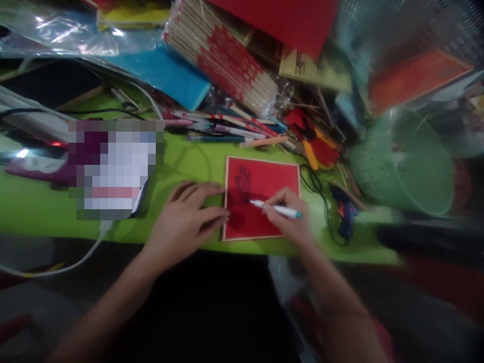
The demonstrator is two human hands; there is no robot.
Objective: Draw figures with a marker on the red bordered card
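A red card point(264, 176) with pale edging lies near the front edge of the green table. A dark line drawing point(243, 181) shows on its left half. My right hand point(289, 214) is closed around a white marker pen point(278, 207) with a teal end, its tip at the card just below the drawing. My left hand point(192, 214) lies with fingers apart on the table, fingertips at the card's left edge, holding nothing.
A phone point(124, 166), blurred out, sits at left with a white cable point(91, 257). Behind the card are pens point(234, 132), bundled sticks point(223, 55) and yellow-handled pliers point(310, 151). At right are a blue glue gun point(345, 212) and a green basket point(431, 166).
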